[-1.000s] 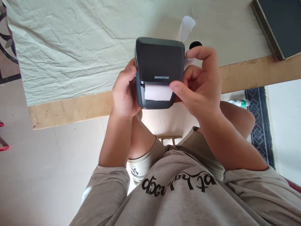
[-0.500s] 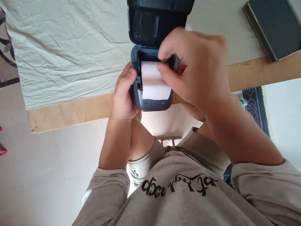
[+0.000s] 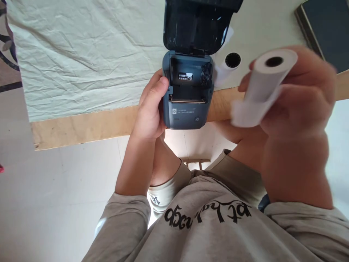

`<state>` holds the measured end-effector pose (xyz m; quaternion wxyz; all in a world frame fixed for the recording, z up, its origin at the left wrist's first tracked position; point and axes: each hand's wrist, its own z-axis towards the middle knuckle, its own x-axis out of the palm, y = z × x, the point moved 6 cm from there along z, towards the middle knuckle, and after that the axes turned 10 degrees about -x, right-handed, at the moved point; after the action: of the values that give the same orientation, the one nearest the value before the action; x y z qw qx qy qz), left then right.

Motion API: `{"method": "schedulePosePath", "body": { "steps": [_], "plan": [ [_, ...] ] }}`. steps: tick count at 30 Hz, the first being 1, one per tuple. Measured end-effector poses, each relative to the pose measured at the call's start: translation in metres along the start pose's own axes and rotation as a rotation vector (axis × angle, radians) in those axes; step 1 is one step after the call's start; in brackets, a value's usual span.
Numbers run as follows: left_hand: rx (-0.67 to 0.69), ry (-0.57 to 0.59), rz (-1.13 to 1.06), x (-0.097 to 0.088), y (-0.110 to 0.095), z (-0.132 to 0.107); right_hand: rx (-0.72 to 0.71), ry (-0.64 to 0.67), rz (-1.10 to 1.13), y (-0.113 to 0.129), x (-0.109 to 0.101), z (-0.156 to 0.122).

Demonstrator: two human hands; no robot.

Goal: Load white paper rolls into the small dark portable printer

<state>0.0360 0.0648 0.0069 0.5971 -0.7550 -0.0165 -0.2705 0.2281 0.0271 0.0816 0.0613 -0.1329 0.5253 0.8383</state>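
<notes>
A small dark blue label printer (image 3: 188,112) has its black lid (image 3: 197,27) swung up, and its paper bay (image 3: 188,74) holds no roll. My left hand (image 3: 152,105) grips the printer by its left side, thumb on the rim. To the right, my right hand (image 3: 302,94) is closed around a white paper roll (image 3: 265,80), held tilted with its dark core facing up and its loose end hanging toward the lower left. This roll is slightly blurred and apart from the printer. A second white paper roll (image 3: 225,71) with a dark core stands on the cloth between them.
A pale green cloth (image 3: 87,54) covers the table, whose wooden edge (image 3: 89,127) runs along the front. A dark flat box-like object (image 3: 327,32) lies at the upper right. My legs are below the table edge.
My right hand has lifted the paper roll out of the printer and carried it to the right. The printer has shifted slightly right, and the second roll now shows.
</notes>
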Motion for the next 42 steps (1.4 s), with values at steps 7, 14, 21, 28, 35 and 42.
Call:
{"method": "schedulePosePath", "body": {
  "steps": [7,14,21,28,35,42],
  "plan": [
    [0.117,0.073,-0.020,-0.006,0.007,0.007,0.152,-0.342,0.034,-0.064,-0.047,-0.034],
    [0.041,0.008,-0.082,0.004,0.000,-0.002,-0.038,-0.156,-0.696,-0.050,-0.056,0.000],
    [0.015,-0.017,-0.080,0.006,-0.002,-0.003,0.197,-0.090,-0.888,-0.074,-0.060,0.007],
    [0.019,-0.001,-0.111,0.009,-0.003,-0.004,-0.282,-0.217,-0.667,-0.019,-0.026,-0.011],
    [0.000,-0.047,-0.136,0.011,-0.006,-0.005,0.000,-0.019,-0.675,-0.050,0.012,0.008],
    [-0.015,-0.029,-0.100,0.010,-0.006,-0.006,-0.025,0.005,-0.673,-0.042,0.007,-0.002]
  ]
}}
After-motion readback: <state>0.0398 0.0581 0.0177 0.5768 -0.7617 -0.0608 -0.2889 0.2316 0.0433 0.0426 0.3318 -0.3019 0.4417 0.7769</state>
